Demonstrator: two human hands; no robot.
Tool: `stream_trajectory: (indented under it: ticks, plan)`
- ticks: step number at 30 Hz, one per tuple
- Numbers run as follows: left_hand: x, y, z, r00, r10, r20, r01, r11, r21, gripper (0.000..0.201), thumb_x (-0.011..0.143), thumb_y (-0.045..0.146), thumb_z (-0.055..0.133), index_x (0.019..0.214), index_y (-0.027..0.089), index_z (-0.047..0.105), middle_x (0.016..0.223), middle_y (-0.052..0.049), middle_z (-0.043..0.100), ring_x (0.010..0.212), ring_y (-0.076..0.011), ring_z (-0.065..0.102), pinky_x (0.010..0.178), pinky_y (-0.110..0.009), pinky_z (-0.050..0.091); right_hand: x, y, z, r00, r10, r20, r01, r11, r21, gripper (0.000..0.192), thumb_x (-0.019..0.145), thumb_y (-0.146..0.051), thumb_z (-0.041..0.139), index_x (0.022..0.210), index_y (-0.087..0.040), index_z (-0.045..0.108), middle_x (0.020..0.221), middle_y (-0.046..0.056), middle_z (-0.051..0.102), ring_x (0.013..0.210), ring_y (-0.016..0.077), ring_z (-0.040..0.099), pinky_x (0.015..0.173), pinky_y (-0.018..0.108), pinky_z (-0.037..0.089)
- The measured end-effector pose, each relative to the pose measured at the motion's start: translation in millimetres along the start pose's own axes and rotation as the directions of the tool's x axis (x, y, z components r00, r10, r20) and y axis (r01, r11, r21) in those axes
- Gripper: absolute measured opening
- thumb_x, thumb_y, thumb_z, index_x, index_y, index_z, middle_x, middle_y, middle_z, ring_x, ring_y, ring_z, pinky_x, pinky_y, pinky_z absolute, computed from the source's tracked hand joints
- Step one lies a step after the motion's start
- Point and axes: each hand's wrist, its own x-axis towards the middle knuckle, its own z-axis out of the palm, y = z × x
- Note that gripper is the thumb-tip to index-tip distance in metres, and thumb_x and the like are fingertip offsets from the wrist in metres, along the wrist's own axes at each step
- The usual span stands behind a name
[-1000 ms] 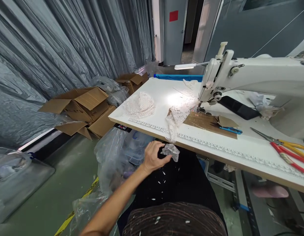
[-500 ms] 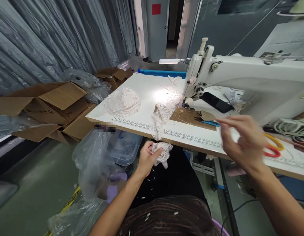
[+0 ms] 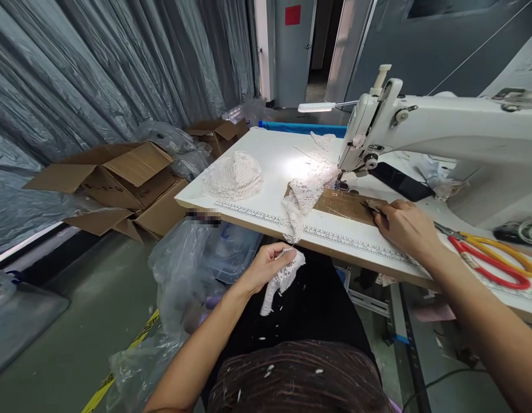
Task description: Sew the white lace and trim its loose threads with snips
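My left hand (image 3: 266, 268), below the table's front edge, pinches a small piece of white lace (image 3: 272, 295) that hangs over my dark-clothed lap. Another lace strip (image 3: 295, 215) runs from the sewing machine's (image 3: 438, 123) needle area over the table edge, down close to that hand. My right hand (image 3: 406, 225) rests on the brown board (image 3: 343, 205) with its fingers closed around thread snips (image 3: 369, 207). Only the snips' dark tips show; their blue handles are covered by my fingers.
A pile of white lace (image 3: 234, 176) lies on the left of the white table (image 3: 272, 150). Scissors (image 3: 492, 261) with red and yellow handles lie at the right, and a dark phone (image 3: 401, 182) behind the board. Cardboard boxes (image 3: 132, 172) and plastic bags (image 3: 175, 275) stand left.
My right hand has come down onto the board and closed on the snips. My left hand keeps the lace, whose loose end now hangs lower to the left. The view has shifted left.
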Motion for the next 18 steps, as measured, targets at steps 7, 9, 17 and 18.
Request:
stream_trajectory:
  ticks: [7,9,17,18]
  plan:
    - [-11.8,6.4,-9.5,0.981,0.192,-0.008,-0.179,0.929,0.323,0.032,0.081,0.045,0.063,0.071,0.015,0.068,0.067,-0.001,0.06,0.064,-0.0124,0.05,0.057,-0.02,0.037,-15.7,6.7,7.4,0.951,0.172,-0.255,-0.122,0.972,0.202,0.053,0.083,-0.045,0.06,0.115,-0.003,0.058,0.109,0.025,0.057,0.092,0.0331,0.061,0.074,0.039,0.049]
    - [-24.5,9.4,-14.9,0.977,0.18,0.118,-0.213,0.879,0.426,0.034,0.083,0.044,0.059,0.066,0.015,0.065,0.063,0.0,0.057,0.061,-0.0121,0.048,0.056,-0.021,0.035,-23.8,6.5,4.9,0.953,0.243,-0.18,-0.209,0.959,0.189,0.043,0.085,-0.045,0.058,0.101,-0.006,0.064,0.093,0.021,0.062,0.084,0.0323,0.062,0.073,0.04,0.048]
    - [-59.4,4.0,-18.1,0.875,0.045,0.481,-0.28,0.858,0.429,0.035,0.086,0.041,0.058,0.067,0.014,0.068,0.069,-0.005,0.062,0.065,-0.0132,0.053,0.063,-0.022,0.041,-20.3,-3.5,-9.2,0.99,0.123,-0.066,-0.108,0.974,0.201,0.032,0.092,-0.036,0.048,0.107,-0.016,0.069,0.098,0.015,0.07,0.091,0.0297,0.063,0.07,0.035,0.046]
    - [-59.7,0.5,-16.6,0.894,0.043,0.447,-0.257,0.864,0.432,0.034,0.086,0.041,0.058,0.068,0.014,0.069,0.071,-0.005,0.063,0.065,-0.0133,0.054,0.062,-0.022,0.041,-17.0,-4.4,-9.2,0.992,0.105,-0.068,-0.091,0.978,0.185,0.032,0.093,-0.033,0.047,0.106,-0.015,0.069,0.098,0.015,0.07,0.09,0.0298,0.064,0.069,0.035,0.046]
